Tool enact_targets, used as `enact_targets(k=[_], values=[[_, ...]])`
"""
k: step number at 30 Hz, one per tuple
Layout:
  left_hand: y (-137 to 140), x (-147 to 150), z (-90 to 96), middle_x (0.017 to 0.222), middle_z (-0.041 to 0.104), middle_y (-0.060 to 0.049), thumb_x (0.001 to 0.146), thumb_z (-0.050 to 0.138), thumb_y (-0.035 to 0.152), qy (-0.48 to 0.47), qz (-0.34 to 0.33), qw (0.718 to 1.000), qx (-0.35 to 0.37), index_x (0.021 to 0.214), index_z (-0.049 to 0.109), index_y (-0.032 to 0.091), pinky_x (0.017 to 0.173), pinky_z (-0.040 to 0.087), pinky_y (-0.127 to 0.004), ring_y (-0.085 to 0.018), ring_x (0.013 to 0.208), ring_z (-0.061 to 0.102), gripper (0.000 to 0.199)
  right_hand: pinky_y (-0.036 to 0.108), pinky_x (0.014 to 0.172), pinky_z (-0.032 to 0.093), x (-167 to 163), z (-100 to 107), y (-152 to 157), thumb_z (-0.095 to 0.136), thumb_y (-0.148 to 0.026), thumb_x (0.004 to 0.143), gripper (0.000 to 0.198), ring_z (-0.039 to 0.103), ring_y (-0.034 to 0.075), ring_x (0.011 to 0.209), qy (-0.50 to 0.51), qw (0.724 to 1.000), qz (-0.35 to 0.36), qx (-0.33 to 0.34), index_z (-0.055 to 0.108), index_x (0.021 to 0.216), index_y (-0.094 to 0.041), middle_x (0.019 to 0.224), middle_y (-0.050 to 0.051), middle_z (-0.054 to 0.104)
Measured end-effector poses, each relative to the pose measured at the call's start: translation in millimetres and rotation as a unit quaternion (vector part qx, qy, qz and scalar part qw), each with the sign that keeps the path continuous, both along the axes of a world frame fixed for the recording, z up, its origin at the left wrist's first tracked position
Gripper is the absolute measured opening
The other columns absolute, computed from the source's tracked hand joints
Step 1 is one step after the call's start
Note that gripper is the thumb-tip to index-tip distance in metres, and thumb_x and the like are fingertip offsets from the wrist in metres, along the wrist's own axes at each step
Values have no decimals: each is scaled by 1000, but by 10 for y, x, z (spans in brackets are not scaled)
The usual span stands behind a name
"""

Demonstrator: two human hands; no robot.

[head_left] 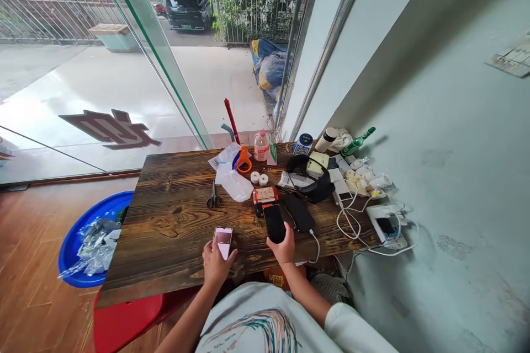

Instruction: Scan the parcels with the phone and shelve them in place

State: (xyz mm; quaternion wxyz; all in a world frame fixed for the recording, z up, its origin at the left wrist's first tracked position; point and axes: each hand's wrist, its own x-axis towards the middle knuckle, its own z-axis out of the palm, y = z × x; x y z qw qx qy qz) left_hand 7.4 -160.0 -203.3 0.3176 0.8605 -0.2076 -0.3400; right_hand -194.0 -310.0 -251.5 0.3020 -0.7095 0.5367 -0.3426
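My left hand (215,265) is closed around the lower edges of a smartphone with a lit, pinkish screen (224,237), low over the front of the table. In my right hand (284,245) is a second smartphone with a dark screen (274,220), gripped at its lower end. The far end of this dark phone overlaps a red and black box (265,194) from my viewpoint. Just right of it lies a black power bank or case (298,212) with a white cable plugged in. Black-handled scissors (213,199) lie beyond my left hand.
On the wooden table (165,231) are two white tape rolls (259,178), an orange tape dispenser (244,161), a pink-capped bottle (261,146) and a black head strap (317,185). White cables (351,226) tangle at right. A blue basin (70,248) and red stool (124,320) stand left.
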Motion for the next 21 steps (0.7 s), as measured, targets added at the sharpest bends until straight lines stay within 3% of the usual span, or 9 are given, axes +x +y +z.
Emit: enact_targets(k=[2,4,8,10,13,16,18,21], values=[[2,-111,256,143,47,-22,81,57,63,143,-29,983,-107,142,42,13,115,32,-52,-37,139,39,80,57,100,47,130,296,240,70,-52,83,66,56,33,117,-35,999,12,21,46,135,-19,128,12,56],[79,-231,548,139,55,-17,87,44,70,263,-56,951,-155,142,45,21,101,48,-48,-32,128,54,74,55,99,48,304,630,561,75,-47,79,68,58,31,115,-71,996,35,51,46,133,-19,126,12,58],[445,-301,1123,154,40,-11,88,53,66,512,16,823,-247,154,19,41,86,57,-45,-32,127,54,78,54,102,47,629,1251,1280,80,-34,71,74,57,33,116,-127,983,62,122,43,133,-19,127,14,58],[685,-218,1341,158,33,-10,90,56,59,546,49,785,-291,156,12,43,87,57,-42,-32,130,50,81,55,107,42,721,1503,1597,81,-33,69,82,53,35,124,-156,971,91,155,38,137,-19,134,16,54],[1045,-31,1553,160,28,-11,91,54,57,536,44,778,-324,157,14,40,74,60,-34,-33,125,53,79,51,114,37,789,1830,1959,80,-37,72,89,47,33,133,-216,941,165,201,29,143,-20,145,17,47],[1349,100,1669,157,32,-13,92,52,59,523,32,781,-341,155,18,39,61,60,-31,-32,118,56,75,47,112,40,839,2101,2177,65,-46,87,71,51,28,131,-275,902,216,253,25,141,-22,144,16,50],[1511,138,1714,155,35,-13,94,48,58,517,31,779,-354,154,20,37,62,61,-31,-32,120,54,70,47,110,43,880,2235,2253,58,-46,90,60,54,27,128,-297,879,233,291,31,138,-23,142,15,54],[1706,159,1744,157,32,-12,94,47,59,511,12,783,-355,153,21,36,57,59,-27,-33,125,50,68,50,106,45,953,2341,2310,67,-39,84,54,59,28,119,-302,855,253,337,46,130,-21,130,12,63]])
